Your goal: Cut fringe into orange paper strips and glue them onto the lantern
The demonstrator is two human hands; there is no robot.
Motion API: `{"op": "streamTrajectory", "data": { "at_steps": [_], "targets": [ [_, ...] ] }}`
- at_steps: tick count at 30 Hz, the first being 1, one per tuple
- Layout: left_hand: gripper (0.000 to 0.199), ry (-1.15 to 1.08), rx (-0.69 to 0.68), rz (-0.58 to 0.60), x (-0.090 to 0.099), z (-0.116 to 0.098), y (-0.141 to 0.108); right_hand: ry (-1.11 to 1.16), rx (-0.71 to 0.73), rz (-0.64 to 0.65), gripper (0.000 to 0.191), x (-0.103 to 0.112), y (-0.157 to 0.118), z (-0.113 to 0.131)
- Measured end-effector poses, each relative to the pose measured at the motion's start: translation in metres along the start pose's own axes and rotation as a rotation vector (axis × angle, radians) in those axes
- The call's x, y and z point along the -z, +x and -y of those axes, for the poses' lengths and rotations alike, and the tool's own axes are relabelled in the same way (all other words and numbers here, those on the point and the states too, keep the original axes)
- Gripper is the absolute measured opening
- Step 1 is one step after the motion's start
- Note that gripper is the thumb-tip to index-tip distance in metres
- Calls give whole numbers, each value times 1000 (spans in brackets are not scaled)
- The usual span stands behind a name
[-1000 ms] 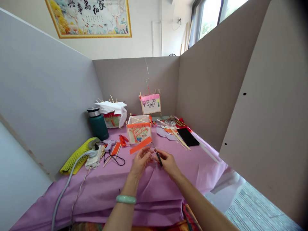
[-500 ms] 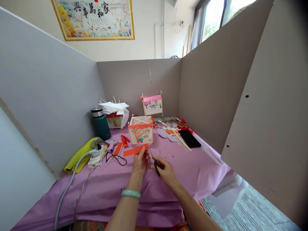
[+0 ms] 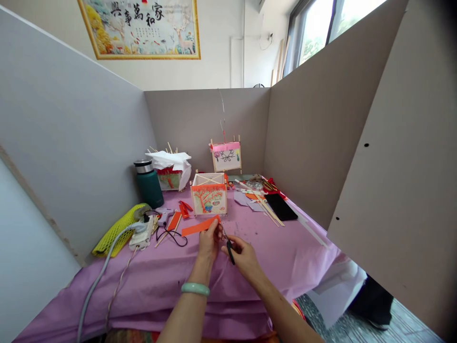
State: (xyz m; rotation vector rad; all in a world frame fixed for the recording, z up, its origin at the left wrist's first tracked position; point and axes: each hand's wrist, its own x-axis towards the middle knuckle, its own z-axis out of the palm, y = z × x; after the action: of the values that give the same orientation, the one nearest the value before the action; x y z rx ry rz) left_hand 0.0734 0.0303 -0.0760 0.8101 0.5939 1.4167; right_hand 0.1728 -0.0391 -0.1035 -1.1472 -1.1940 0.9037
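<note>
An orange paper strip point(image 3: 196, 227) is pinched near its right end by my left hand point(image 3: 210, 238), the long part sticking out to the left. My right hand point(image 3: 243, 257) grips black-handled scissors point(image 3: 230, 251), whose blades point up and left toward that end of the strip. Whether the blades are parted I cannot make out. Just beyond my hands stands a box-shaped paper lantern point(image 3: 209, 200) with wooden stick edges, a drawn tree on its front and an orange fringe along the top.
To the left are a teal bottle point(image 3: 149, 186), a power strip point(image 3: 141, 236), a glue gun point(image 3: 164, 215) with a black cord, and red scraps point(image 3: 184, 208). A black phone point(image 3: 281, 206) and wooden sticks point(image 3: 266, 209) lie right. A pink-topped lantern point(image 3: 227, 155) is behind. Someone's dark-clad foot point(image 3: 373, 302) shows lower right.
The scissors have turned slightly more upright and shifted a little left with my right hand. The orange strip has tilted slightly. A person's foot has appeared at the lower right.
</note>
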Motion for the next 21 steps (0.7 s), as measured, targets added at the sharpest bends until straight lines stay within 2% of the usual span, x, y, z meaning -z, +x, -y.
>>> {"op": "streamTrajectory", "data": {
  "at_steps": [21],
  "targets": [
    [31, -25, 1, -13, -1, -1, 1, -33, 6, 8, 39, 0, -7, 11]
  ]
}}
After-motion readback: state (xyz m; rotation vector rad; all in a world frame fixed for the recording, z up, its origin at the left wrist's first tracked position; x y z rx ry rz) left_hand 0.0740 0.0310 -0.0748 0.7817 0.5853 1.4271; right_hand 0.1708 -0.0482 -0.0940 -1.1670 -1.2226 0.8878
